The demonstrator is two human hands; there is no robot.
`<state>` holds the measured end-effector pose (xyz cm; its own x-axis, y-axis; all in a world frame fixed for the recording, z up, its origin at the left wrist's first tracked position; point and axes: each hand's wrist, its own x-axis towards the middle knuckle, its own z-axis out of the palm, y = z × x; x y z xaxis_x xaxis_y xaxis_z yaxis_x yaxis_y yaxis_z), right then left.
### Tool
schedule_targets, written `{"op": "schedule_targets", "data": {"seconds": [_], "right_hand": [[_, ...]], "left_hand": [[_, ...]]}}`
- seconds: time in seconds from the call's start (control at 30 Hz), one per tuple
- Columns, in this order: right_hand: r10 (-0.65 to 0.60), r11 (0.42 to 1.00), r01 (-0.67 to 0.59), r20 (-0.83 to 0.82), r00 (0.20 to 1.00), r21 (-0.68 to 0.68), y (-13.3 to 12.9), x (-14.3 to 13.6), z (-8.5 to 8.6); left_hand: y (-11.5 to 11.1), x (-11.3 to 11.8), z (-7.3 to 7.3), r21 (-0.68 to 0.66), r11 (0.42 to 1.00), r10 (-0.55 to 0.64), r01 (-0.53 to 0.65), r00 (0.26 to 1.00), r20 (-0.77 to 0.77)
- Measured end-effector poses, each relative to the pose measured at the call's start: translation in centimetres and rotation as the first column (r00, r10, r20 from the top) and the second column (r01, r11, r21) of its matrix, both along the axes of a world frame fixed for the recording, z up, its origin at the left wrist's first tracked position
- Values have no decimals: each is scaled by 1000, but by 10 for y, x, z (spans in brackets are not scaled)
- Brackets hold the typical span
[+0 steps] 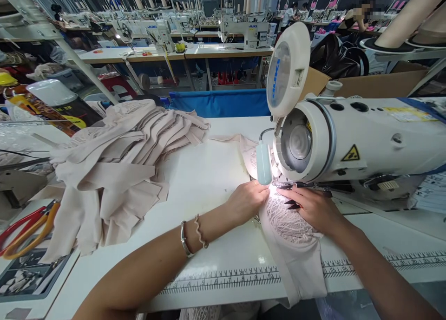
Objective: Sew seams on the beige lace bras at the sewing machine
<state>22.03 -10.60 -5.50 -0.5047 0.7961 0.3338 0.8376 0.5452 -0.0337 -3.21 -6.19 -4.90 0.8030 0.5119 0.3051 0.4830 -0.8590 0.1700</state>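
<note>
A pale pink lace-and-cloth garment piece (285, 220) runs under the lit needle area of the white sewing machine (365, 139), its plain end hanging over the table's front edge. My left hand (249, 200) has its fingers closed on the left edge of the piece, close by the needle. On the lace to the right rests my right hand (315, 209), fingertips near the presser foot. Two dark points of thread snips (291, 205) stick out from under its fingers; their handle is hidden. A pale green lamp (264, 163) hides part of the needle area.
Stacked pink cloth pieces (121, 171) lie on the left. Beyond them are orange-and-red-handled cutters (31, 229), a parts tray (31, 278) and a spray can (64, 101). A ruler strip (226, 279) follows the front edge. Other machines (249, 34) and people are behind.
</note>
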Motion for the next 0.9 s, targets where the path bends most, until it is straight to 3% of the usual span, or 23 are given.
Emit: {"op": "schedule_targets", "data": {"seconds": [0.27,0.47,0.63,0.77,0.9], "right_hand": [[1,999,-3,-63,998,-33,0,-2,1],[-9,999,5,-97,995,-45,0,-5,3],[-3,998,-4,-133,991,-59,1,-8,5],[-3,998,-7,-145,989,-66,3,-6,4],[-9,999,4,-126,992,-38,2,-1,3]], "left_hand": [[13,1,-6,25,999,45,-45,999,-10],[17,-1,13,-54,996,78,-77,997,12],[-16,14,21,-11,982,189,-190,981,-41],[-53,29,8,247,963,167,-110,960,-223],[-61,30,1,357,931,201,-78,926,-321]]}}
